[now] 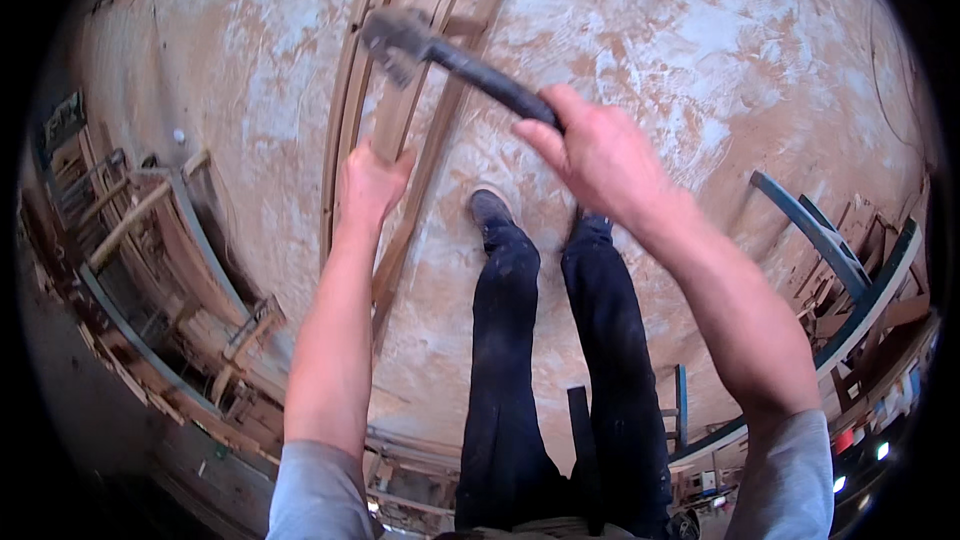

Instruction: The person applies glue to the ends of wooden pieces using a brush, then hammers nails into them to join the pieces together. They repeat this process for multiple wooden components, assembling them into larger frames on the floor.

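My right hand (610,155) is closed round the dark handle of a hammer (490,80). Its head, smeared by motion, is over the upper part of a wooden strip (398,120); whether they touch I cannot tell. Closed round the near end of that strip is my left hand (372,185), thumb on its right side. Long narrow wooden pieces (343,130) run along its left. Another wooden length (435,150) slants down on its right, and a short crosspiece (465,27) shows beside the hammer head.
My shoes (490,208) stand right of the wood on a pale, smeared floor (700,70). A blue-grey frame (205,240) with wooden bars and scraps lies at the left. Blue frame pieces (815,230) and loose wood are at the right.
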### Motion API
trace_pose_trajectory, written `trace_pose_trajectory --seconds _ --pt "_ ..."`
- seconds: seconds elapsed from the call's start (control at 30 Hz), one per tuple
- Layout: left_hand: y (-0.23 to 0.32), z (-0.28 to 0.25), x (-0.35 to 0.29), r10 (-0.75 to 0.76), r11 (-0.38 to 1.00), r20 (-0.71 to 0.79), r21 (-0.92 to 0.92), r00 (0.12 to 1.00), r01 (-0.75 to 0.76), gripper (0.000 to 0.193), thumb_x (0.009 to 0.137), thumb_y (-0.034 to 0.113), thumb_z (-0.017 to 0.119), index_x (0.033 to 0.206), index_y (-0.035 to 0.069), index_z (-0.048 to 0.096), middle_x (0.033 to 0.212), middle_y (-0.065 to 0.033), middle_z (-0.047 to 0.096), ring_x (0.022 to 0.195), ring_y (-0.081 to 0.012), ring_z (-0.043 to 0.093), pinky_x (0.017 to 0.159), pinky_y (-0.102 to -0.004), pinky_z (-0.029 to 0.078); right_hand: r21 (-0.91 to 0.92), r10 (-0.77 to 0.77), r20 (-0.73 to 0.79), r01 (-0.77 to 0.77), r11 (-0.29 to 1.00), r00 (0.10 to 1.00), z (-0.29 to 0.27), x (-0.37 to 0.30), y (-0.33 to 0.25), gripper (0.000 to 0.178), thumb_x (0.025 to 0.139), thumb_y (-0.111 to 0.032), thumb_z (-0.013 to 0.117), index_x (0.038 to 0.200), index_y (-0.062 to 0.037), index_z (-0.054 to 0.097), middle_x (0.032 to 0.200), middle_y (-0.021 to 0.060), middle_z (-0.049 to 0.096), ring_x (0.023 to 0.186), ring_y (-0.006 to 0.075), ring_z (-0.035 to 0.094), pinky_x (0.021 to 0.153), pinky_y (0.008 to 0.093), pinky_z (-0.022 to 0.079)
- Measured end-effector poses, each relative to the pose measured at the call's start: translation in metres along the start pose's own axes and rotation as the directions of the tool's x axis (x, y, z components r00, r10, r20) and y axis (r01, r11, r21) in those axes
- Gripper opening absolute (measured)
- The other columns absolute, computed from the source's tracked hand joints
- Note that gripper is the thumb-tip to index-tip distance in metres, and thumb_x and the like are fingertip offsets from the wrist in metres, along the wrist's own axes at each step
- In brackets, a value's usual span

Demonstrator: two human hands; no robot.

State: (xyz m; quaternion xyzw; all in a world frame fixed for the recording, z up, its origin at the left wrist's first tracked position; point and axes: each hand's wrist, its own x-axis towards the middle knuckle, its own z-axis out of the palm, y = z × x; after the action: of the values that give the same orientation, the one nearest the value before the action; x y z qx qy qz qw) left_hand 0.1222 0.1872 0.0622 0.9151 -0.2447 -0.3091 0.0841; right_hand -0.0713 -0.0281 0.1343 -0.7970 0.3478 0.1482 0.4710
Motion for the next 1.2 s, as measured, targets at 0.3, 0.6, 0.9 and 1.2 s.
trace_pose_trajectory --seconds 0.3,0.6,0.9,1.2 --pt "-0.037 -0.023 -0.01 0.214 0.976 0.082 0.021 0.973 -0.216 0.089 0.071 0.048 0.073 0.132 -0.009 0.043 0.126 -0.0325 0.053 0.121 -0.0384 0.052 0.102 -0.0424 0.04 -0.126 -0.011 -0.118 -0.004 0.992 0.993 0.015 0.0 -0.022 0.044 0.096 -0.044 0.051 0.099 -0.0019 0.064 0.082 0.0262 0.065 0.083 0.0423 0.065 0.073 0.0484 0.05" --pt "-0.28 -0.028 -0.211 -0.053 0.999 0.34 0.028 0.939 0.046 0.1 0.072 0.037 0.079 0.145 -0.006 0.027 0.142 -0.0291 0.041 0.133 -0.037 0.042 0.11 -0.0409 0.034 0.159 0.281 -0.209 -0.251 0.955 0.937 0.081 -0.045 -0.08 0.052 0.096 -0.051 0.047 0.096 -0.0008 0.062 0.061 0.0118 0.059 0.05 0.022 0.061 0.047 0.0384 0.051" --pt "-0.361 0.0 -0.252 -0.231 0.971 0.239 0.123 0.943 0.207 0.059 0.078 0.027 0.073 0.125 -0.001 0.051 0.112 -0.0276 0.063 0.109 -0.0403 0.06 0.094 -0.0449 0.047 0.712 0.454 0.289 -0.506 0.486 0.843 0.32 -0.191 -0.09 0.031 0.093 -0.032 0.06 0.091 -0.0028 0.048 0.06 0.0035 0.053 0.044 0.0132 0.051 0.039 0.03 0.045" --pt "-0.365 0.015 -0.253 -0.267 0.962 0.109 -0.036 0.957 0.272 0.049 0.075 0.026 0.074 0.117 0.005 0.059 0.105 -0.0212 0.068 0.101 -0.0352 0.065 0.088 -0.0431 0.05 0.739 0.341 0.601 -0.665 0.107 0.722 0.397 -0.255 -0.097 0.023 0.095 -0.028 0.057 0.09 -0.0078 0.047 0.067 0.002 0.05 0.047 0.0117 0.051 0.04 0.0292 0.046"
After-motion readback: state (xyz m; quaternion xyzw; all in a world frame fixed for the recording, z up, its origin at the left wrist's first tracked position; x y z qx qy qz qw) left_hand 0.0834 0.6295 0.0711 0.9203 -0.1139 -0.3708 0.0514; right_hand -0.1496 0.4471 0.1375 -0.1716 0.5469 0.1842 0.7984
